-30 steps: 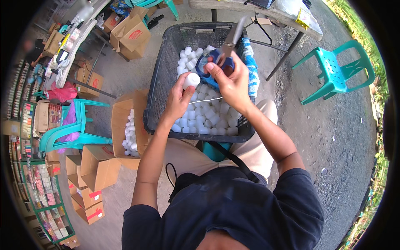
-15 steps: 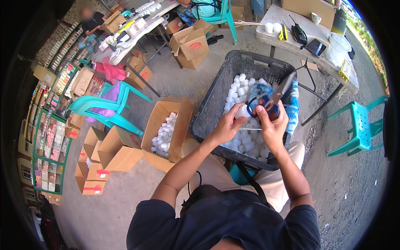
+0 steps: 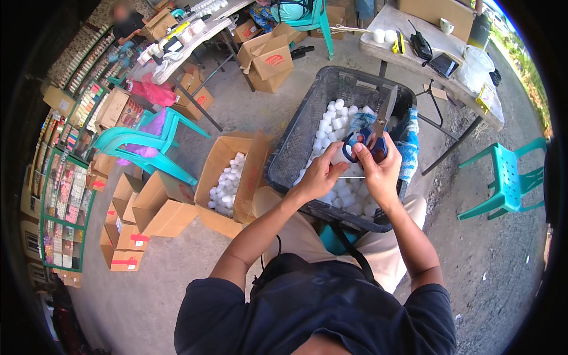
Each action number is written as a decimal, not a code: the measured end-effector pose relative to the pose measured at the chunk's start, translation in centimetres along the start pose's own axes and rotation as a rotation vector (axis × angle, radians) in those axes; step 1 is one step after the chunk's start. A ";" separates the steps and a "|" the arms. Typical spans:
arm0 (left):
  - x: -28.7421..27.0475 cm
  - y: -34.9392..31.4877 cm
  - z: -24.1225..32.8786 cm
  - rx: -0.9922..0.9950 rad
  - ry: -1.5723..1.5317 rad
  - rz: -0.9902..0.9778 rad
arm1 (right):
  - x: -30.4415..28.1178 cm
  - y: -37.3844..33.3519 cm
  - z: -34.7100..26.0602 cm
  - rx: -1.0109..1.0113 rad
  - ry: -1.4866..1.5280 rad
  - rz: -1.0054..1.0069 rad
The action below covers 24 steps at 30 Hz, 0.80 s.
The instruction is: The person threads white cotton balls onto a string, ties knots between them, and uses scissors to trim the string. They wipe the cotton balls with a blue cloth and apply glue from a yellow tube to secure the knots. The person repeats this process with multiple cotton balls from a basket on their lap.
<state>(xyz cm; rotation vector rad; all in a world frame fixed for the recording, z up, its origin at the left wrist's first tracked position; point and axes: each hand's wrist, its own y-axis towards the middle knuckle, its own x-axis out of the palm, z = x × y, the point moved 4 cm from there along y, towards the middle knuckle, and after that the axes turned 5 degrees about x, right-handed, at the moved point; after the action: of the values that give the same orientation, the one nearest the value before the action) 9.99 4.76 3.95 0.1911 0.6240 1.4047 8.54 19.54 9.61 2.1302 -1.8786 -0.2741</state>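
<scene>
While looking down into the black crate [image 3: 307,115], see left hand [image 3: 321,176] and right hand [image 3: 380,170] held close together above its contents, 1 item in each. Judge crate as set between the beige-trousered legs [image 3: 414,214] for short reach to the loose white pieces [image 3: 355,192] inside. Find blades of the blue-handled scissors [image 3: 380,125] pointing up and away, probably to spare the left fingers.

Grip, left: closed on 1 white cylinder [image 3: 339,157], pinched between thumb and fingers, partly hidden. Grip, right: clamped on scissor handles, thumb pressed on top, fingers curled behind. Cannot tell blades as together or slightly apart. Note white string [image 3: 354,177] running between the 2 hands; cannot make out its ends. Also log blue-and-white cloth [image 3: 408,151] over the right rim and, left of crate, 1 open cardboard box [image 3: 254,165] holding similar pieces.
</scene>
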 end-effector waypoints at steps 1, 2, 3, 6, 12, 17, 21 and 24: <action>-0.1 -0.3 -0.3 -0.004 0.023 0.008 | -0.4 0.1 -0.7 -0.022 0.069 0.038; -0.2 -0.6 -0.6 -0.008 0.046 0.015 | -0.7 0.4 -1.7 -0.043 0.137 0.078; -0.1 0.0 0.0 0.062 0.083 0.037 | -1.6 0.5 -2.3 -0.052 0.127 0.147; 0.8 0.8 1.4 0.059 0.011 0.041 | -0.3 -0.2 -0.3 -0.020 0.053 -0.006; 0.7 -0.7 0.2 -0.025 0.072 -0.008 | -1.8 0.2 -2.5 -0.168 0.310 0.157; 0.3 -0.5 -0.1 0.032 0.071 0.003 | -1.4 -0.2 -0.6 -0.077 0.079 0.093; 0.8 -0.7 0.3 -0.045 0.033 -0.027 | -0.9 -0.8 0.7 -0.070 0.077 0.051; 0.3 -1.1 -1.1 -0.054 -0.095 0.009 | -1.3 0.3 1.8 -0.008 -0.130 -0.075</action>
<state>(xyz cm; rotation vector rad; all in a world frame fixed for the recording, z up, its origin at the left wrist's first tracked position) 10.34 4.58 2.40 0.2164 0.5074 1.4111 7.49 20.65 7.90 2.2293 -1.8646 -0.4459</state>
